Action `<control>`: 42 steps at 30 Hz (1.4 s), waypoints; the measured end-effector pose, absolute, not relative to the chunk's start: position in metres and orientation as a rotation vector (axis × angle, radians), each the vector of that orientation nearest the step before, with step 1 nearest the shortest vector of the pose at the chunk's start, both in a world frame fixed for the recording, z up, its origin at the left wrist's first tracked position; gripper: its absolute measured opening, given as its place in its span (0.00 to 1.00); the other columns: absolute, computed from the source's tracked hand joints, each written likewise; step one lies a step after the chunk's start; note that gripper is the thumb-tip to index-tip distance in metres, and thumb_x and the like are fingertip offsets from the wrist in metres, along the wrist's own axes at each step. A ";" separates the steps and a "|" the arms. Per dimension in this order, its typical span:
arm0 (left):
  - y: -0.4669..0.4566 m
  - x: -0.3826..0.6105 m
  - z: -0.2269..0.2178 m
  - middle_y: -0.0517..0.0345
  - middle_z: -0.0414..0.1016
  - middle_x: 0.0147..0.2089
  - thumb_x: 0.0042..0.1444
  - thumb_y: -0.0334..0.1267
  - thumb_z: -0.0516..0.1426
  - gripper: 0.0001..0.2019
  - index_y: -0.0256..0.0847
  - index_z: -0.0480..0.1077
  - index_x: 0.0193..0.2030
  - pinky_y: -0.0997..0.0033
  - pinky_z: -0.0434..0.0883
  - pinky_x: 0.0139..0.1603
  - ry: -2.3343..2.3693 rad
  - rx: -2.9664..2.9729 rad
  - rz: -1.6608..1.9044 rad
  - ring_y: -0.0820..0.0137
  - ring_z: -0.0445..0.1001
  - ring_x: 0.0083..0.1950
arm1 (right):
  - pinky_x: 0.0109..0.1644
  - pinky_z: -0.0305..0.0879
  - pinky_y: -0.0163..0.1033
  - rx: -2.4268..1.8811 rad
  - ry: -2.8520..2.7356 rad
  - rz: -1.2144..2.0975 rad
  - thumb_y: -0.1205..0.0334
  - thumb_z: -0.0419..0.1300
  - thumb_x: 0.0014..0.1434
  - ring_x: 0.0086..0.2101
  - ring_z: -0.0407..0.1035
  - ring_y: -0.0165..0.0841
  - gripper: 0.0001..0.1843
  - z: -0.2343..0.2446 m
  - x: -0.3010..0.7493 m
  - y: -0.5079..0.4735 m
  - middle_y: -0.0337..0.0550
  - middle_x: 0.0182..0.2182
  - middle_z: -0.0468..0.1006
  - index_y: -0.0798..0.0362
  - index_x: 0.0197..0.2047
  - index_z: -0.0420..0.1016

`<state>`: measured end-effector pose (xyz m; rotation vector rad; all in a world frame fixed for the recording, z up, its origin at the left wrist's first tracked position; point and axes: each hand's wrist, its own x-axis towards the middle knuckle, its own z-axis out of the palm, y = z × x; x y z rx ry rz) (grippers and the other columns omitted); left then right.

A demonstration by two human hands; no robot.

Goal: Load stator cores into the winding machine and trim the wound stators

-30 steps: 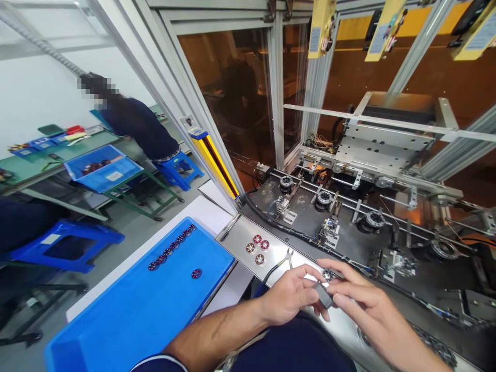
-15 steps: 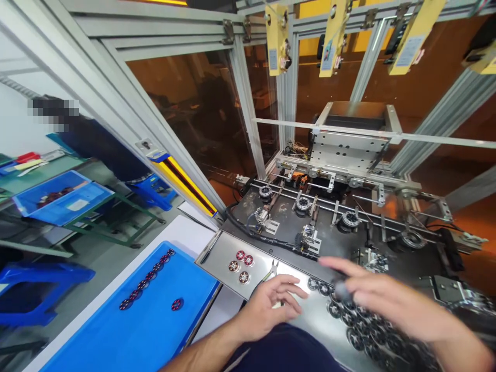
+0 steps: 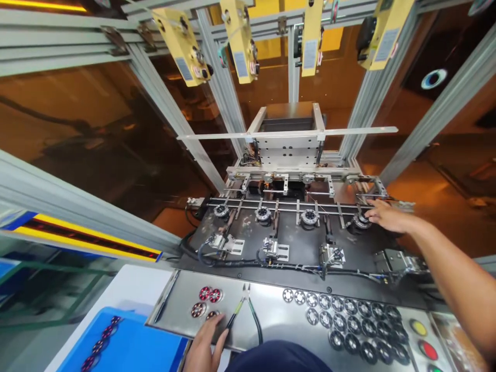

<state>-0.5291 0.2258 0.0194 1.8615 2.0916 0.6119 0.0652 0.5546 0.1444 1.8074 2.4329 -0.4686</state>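
My right hand (image 3: 389, 216) reaches to the far right of the machine bed, its fingers closed on a black slotted motor stator (image 3: 361, 221) at the rightmost round holder. Similar stators sit on other holders, such as the middle-right one (image 3: 310, 218). My left hand (image 3: 205, 345) lies at the front edge of the metal tray (image 3: 279, 323), thumb and fingers apart. Its fingertips reach a copper-wound stator (image 3: 212, 314), partly covered by them. Beside it are several red-and-copper wound stators (image 3: 205, 293). Cutting pliers (image 3: 247, 305) with green-and-black handles lie right of that hand.
Rows of bare black stators (image 3: 353, 324) cover the tray's right side. Push buttons (image 3: 428, 350) stand at far right. A blue bin (image 3: 132, 336) with wound stators is at lower left. Tweezers (image 3: 166, 297) lie along the tray's left edge. Yellow tensioner units (image 3: 310, 44) hang overhead.
My right hand has moved from above the black stators on the tray up to the rightmost holder. My left hand has lowered toward the wound stators. The view has turned right.
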 end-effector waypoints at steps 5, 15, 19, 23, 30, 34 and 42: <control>0.238 -0.513 0.031 0.50 0.86 0.42 0.61 0.46 0.54 0.16 0.43 0.81 0.45 0.62 0.83 0.47 2.078 1.883 0.561 0.59 0.86 0.43 | 0.67 0.62 0.60 1.772 2.353 -0.415 0.54 0.62 0.68 0.63 0.63 0.45 0.18 0.127 0.075 0.557 0.51 0.64 0.67 0.53 0.57 0.74; 0.249 -0.486 0.049 0.51 0.85 0.35 0.59 0.44 0.56 0.14 0.43 0.82 0.40 0.64 0.83 0.41 1.925 1.729 0.698 0.60 0.84 0.35 | 0.64 0.66 0.58 1.780 2.414 -0.266 0.54 0.62 0.68 0.59 0.67 0.43 0.18 0.113 0.080 0.561 0.50 0.61 0.70 0.53 0.57 0.74; 0.248 -0.482 0.051 0.50 0.85 0.36 0.58 0.43 0.56 0.14 0.43 0.82 0.41 0.64 0.82 0.43 1.923 1.700 0.693 0.60 0.84 0.37 | 0.63 0.68 0.57 1.787 2.405 -0.198 0.54 0.62 0.68 0.58 0.68 0.43 0.18 0.105 0.077 0.562 0.50 0.61 0.70 0.53 0.57 0.74; 0.247 -0.483 0.051 0.50 0.85 0.37 0.60 0.45 0.55 0.15 0.43 0.82 0.41 0.65 0.82 0.43 1.918 1.687 0.701 0.61 0.84 0.37 | 0.63 0.67 0.57 1.765 2.415 -0.153 0.55 0.63 0.68 0.59 0.67 0.43 0.18 0.112 0.070 0.560 0.50 0.60 0.71 0.54 0.56 0.74; 0.246 -0.483 0.051 0.52 0.84 0.35 0.61 0.51 0.56 0.17 0.43 0.81 0.41 0.67 0.82 0.40 1.917 1.683 0.731 0.62 0.84 0.35 | 0.70 0.60 0.59 1.751 2.464 -0.084 0.76 0.54 0.63 0.71 0.51 0.51 0.27 0.137 0.059 0.508 0.54 0.70 0.61 0.55 0.63 0.73; 0.245 -0.482 0.054 0.52 0.83 0.33 0.62 0.55 0.56 0.20 0.42 0.81 0.41 0.67 0.81 0.38 1.902 1.669 0.730 0.62 0.83 0.34 | 0.69 0.64 0.53 1.697 2.445 -0.117 0.82 0.47 0.50 0.70 0.53 0.48 0.44 0.131 0.060 0.484 0.49 0.71 0.59 0.54 0.69 0.67; 0.245 -0.482 0.051 0.50 0.83 0.34 0.61 0.58 0.56 0.22 0.41 0.81 0.42 0.66 0.81 0.40 1.910 1.630 0.732 0.62 0.83 0.34 | 0.66 0.69 0.55 1.626 2.481 -0.025 0.79 0.49 0.46 0.68 0.59 0.50 0.44 0.128 0.063 0.484 0.48 0.70 0.62 0.51 0.67 0.71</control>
